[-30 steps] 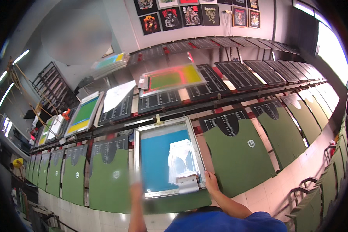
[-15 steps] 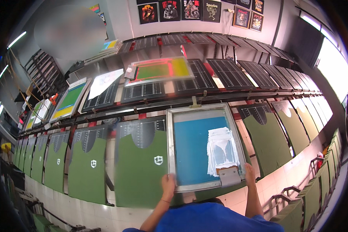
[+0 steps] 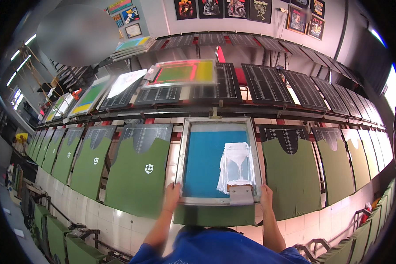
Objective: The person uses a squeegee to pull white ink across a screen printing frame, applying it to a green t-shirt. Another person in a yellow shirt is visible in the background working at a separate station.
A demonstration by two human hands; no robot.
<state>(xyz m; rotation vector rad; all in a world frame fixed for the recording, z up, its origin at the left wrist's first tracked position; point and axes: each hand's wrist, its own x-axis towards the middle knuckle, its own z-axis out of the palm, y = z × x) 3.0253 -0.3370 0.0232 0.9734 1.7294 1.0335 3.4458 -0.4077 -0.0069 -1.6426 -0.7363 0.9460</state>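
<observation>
Both my hands hold a screen-printing frame (image 3: 256, 149), a metal rectangle with blue mesh, over a green shirt (image 3: 215, 215) on a board. My left hand (image 3: 173, 191) is closed on the frame's lower left side. On its lower right side, my right hand (image 3: 266, 195) grips the other edge. White ink (image 3: 237, 158) is smeared over the right part of the mesh. Below the ink a grey-handled squeegee (image 3: 241, 195) rests inside the frame at its near rail. Most of the shirt beneath is hidden.
Left of the frame, a green shirt (image 3: 134, 185) bears a small white shield print; several more stretch leftward. Another green shirt (image 3: 290, 180) lies on the board to the right. Behind a dark rail (image 3: 180, 115) stand bare black boards (image 3: 268, 83) and a second screen frame (image 3: 180, 83).
The screen frame has moved right along the boards, off the printed shirt's edge and over the shirt beside it. My hands have stayed on it, and the head view has shifted.
</observation>
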